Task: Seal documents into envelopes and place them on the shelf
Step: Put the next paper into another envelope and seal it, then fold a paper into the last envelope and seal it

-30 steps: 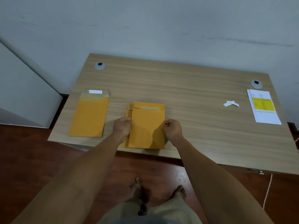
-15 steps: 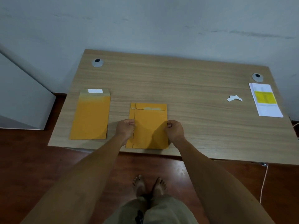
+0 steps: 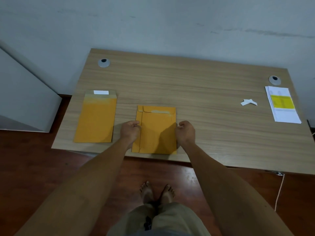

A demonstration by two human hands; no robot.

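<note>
While I watch from the head view, both hands square up the middle stack (image 3: pixel 157 130) near the desk's (image 3: pixel 196 92) front edge. Left hand (image 3: pixel 130 132) has curled fingers at the stack's left edge, right hand (image 3: pixel 185 132) curled at the right edge; each looks to pinch the envelope side, though I cannot see the fingertips clearly.

Change over the last second: the top envelope sat skewed and shifted right of the one below, now its edges run nearly parallel with it and only a narrow strip of the lower one shows at the left. Hands have slid a bit lower along the sides. Camera has also tipped, so the desk sits lower in frame; other items have not moved on it.

Top flap looks folded down and stuck, so I judge these two sealed and being gathered for the shelf. No shelf visible.

Open envelope (image 3: pixel 97 118) lies well apart at left, flap up, white strip (image 3: pixel 101 92) on it, unsealed. Papers (image 3: pixel 282 104) wait at far right, peeled scraps (image 3: pixel 248 102) beside them. So at least one more fill-and-seal remains.
</note>
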